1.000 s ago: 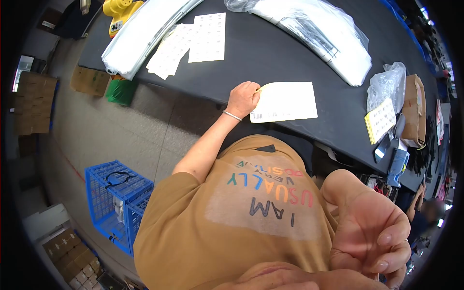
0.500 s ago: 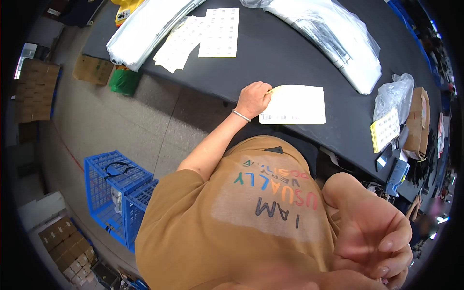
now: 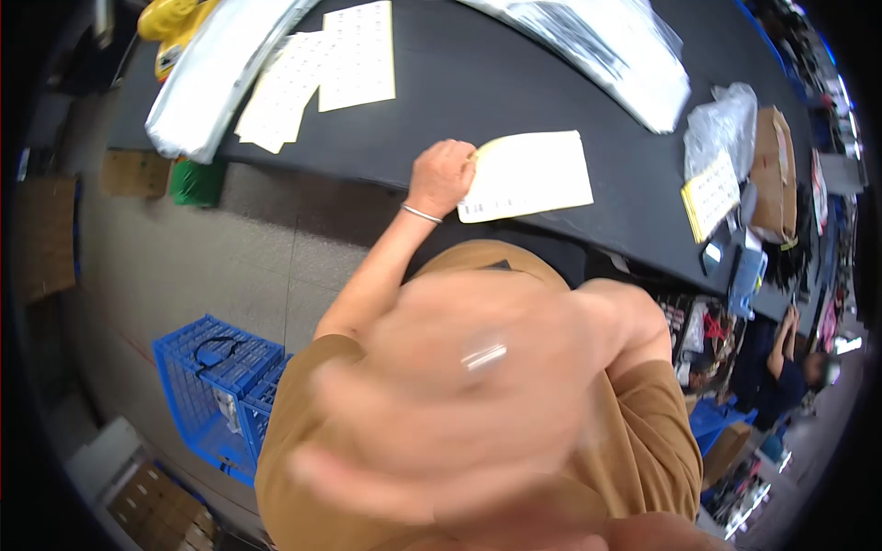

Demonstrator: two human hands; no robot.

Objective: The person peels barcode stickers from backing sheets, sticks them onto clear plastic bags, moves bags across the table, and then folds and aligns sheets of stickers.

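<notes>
My left hand (image 3: 443,176), with a silver bangle at the wrist, is closed on the left edge of a white label sheet (image 3: 531,174) with yellowish edges. The sheet lies at the near edge of the black table (image 3: 367,151), and small print and barcodes run along its near side. Close to the camera, my right hand (image 3: 459,395) is raised in front of my brown T-shirt. Motion smears its fingers, and a bright silvery streak, perhaps a ring, shows on it. Whether it holds anything cannot be made out.
More printed label sheets (image 3: 358,60) lie farther back, beside long plastic-wrapped packs (image 3: 197,110). At the right are a clear plastic bag (image 3: 721,129), a yellow-edged label stack (image 3: 712,197) and an open cardboard box (image 3: 774,174). A blue crate (image 3: 207,344) stands on the floor at left. A person (image 3: 781,376) is at far right.
My right hand has swung from the lower right to the middle, in front of my chest. The view has shifted, while my left hand keeps its hold on the sheet.
</notes>
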